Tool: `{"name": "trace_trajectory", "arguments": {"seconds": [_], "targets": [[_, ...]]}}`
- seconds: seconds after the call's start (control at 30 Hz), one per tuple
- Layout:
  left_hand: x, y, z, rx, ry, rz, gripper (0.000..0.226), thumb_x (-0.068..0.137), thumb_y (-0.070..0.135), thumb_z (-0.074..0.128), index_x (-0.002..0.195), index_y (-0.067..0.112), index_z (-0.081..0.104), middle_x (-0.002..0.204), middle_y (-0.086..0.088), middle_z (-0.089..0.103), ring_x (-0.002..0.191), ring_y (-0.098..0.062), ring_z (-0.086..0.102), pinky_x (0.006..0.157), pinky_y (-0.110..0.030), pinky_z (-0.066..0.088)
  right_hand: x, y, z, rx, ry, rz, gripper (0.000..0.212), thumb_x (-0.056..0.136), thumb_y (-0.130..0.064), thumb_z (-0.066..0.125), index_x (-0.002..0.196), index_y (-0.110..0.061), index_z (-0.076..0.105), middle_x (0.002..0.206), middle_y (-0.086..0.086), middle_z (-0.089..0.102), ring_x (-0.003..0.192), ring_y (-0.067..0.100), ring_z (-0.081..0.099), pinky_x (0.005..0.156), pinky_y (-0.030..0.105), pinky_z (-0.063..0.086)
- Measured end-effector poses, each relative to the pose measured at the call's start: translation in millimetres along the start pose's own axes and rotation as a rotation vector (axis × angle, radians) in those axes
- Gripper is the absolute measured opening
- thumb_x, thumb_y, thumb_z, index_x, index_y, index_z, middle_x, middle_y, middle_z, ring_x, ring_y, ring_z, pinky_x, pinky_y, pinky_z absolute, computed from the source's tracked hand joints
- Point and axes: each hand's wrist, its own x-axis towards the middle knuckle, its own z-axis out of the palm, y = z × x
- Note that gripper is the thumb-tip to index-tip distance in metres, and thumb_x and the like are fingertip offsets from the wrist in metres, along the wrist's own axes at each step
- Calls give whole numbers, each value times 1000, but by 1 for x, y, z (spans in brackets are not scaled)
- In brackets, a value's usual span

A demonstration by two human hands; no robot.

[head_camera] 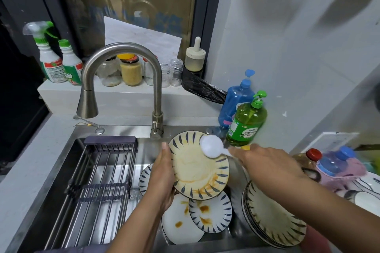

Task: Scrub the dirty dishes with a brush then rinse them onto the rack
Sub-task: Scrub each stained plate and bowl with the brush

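Scrubbing had only begun. Our left hand [162, 172] gripped the left rim of a glazed cream plate [198, 165], fingers curled behind it and thumb on the front, tilted over the middle of the steel sink [51, 172]. Orange sauce smears marked the plate's lower edge. Our right hand [265, 162] gripped the handle of the brush [211, 146], its round white head touching the plate's upper right rim. The wire rack [102, 172] at the sink's left side held no dishes. Stained plates [195, 217] lay on the sink floor; a leaning stack [273, 220] waited at the right edge.
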Motion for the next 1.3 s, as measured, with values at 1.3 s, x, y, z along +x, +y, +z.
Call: {"name": "trace_trajectory", "arguments": {"seconds": [1.3], "targets": [[14, -123, 121, 696, -138, 77, 54, 107, 47, 26, 110, 14, 69, 111, -12, 63, 114, -37, 53, 106, -48, 42, -42, 93, 33, 1041, 149, 305, 28, 102, -34, 56, 125, -49, 65, 63, -8, 59, 46, 0, 47, 48, 19, 38]]}}
